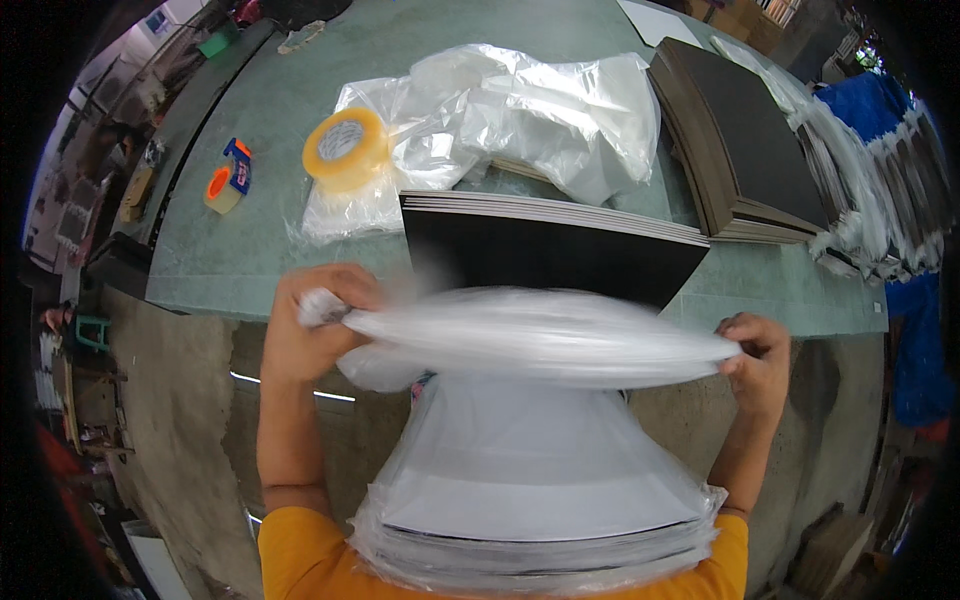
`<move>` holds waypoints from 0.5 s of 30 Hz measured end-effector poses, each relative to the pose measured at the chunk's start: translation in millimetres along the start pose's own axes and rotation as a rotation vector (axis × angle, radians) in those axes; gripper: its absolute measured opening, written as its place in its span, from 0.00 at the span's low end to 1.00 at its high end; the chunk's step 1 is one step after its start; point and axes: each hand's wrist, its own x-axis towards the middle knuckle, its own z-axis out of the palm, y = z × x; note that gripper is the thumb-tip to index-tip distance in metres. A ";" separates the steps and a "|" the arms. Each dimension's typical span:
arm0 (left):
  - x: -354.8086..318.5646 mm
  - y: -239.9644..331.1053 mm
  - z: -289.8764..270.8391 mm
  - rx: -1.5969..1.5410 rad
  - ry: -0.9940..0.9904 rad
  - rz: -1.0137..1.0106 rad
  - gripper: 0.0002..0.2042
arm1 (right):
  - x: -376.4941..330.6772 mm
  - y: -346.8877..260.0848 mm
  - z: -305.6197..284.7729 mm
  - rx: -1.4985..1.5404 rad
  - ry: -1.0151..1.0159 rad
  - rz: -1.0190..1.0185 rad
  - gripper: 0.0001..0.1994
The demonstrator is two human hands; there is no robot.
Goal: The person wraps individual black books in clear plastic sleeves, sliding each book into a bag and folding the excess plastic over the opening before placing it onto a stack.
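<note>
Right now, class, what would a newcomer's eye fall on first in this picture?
First, the clear plastic bag, blurred, stretched between the left hand and right hand over a stack of dark sheets against the person's body. Behind it, another black sheet stack lies on the green table, with a yellowish tape roll on crumpled plastic further back.

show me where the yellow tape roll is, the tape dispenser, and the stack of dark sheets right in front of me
yellow tape roll (346, 149), head view, on its outer band.
tape dispenser (229, 180), head view, on its blue and orange body.
stack of dark sheets (540, 255), head view, on the black top sheet.
</note>
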 end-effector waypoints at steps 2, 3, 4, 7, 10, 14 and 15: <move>-19.8 -30.8 -10.7 -0.716 -0.074 -0.329 0.16 | -4.8 25.7 -19.6 0.488 -0.236 0.332 0.14; -28.2 -53.3 -5.0 -0.654 -0.121 -0.369 0.15 | -11.5 49.4 -23.0 0.486 -0.287 0.448 0.17; -37.9 -81.6 1.3 -0.589 -0.165 -0.411 0.16 | -18.9 72.7 -18.1 0.400 -0.303 0.496 0.15; -104.9 -176.6 27.2 -1.018 -0.156 -1.062 0.10 | -60.7 157.7 2.7 0.312 -0.161 0.844 0.11; -130.3 -242.3 57.8 -0.491 -0.236 -1.004 0.09 | -128.6 302.9 -18.9 -0.172 -0.107 0.838 0.07; -108.6 -192.2 50.2 0.084 -0.383 -0.958 0.09 | -97.2 243.9 14.5 -0.580 -0.195 0.684 0.08; -100.0 -183.8 37.6 0.419 -0.430 -0.714 0.08 | -78.7 194.9 9.4 -0.650 -0.215 0.636 0.07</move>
